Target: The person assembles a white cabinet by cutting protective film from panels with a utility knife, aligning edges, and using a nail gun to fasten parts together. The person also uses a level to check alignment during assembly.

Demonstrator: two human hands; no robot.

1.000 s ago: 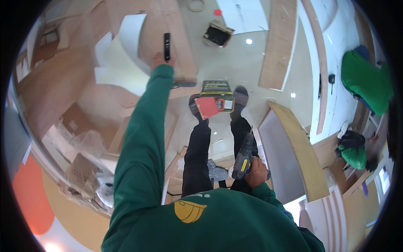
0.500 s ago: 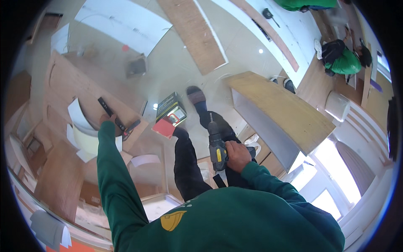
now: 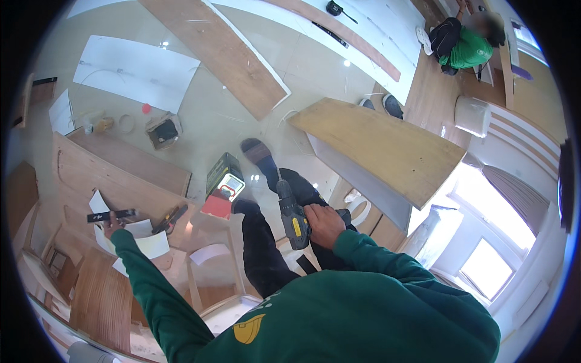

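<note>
My right hand point(image 3: 324, 224) grips a black and yellow cordless drill point(image 3: 292, 215), held close in front of my body with its nose pointing away from me. My left arm in a green sleeve stretches out to the left, and my left hand point(image 3: 112, 225) holds a thin black bar-shaped tool point(image 3: 111, 215) over white paper sheets point(image 3: 145, 239) lying on a wooden panel point(image 3: 115, 175). My legs in dark trousers and one shoe point(image 3: 257, 151) show between the two hands.
A green and red tool case point(image 3: 223, 181) lies open on the floor by my foot. Long wooden boards point(image 3: 224, 54) and a wooden tabletop panel point(image 3: 381, 148) lie around. Another person in green point(image 3: 466, 45) crouches at the far right. A small box point(image 3: 163, 130) sits on the floor.
The view has swung round, so the boards and case have shifted in the picture. My left hand still holds the black tool and has come lower left; the drill stays in my right hand.
</note>
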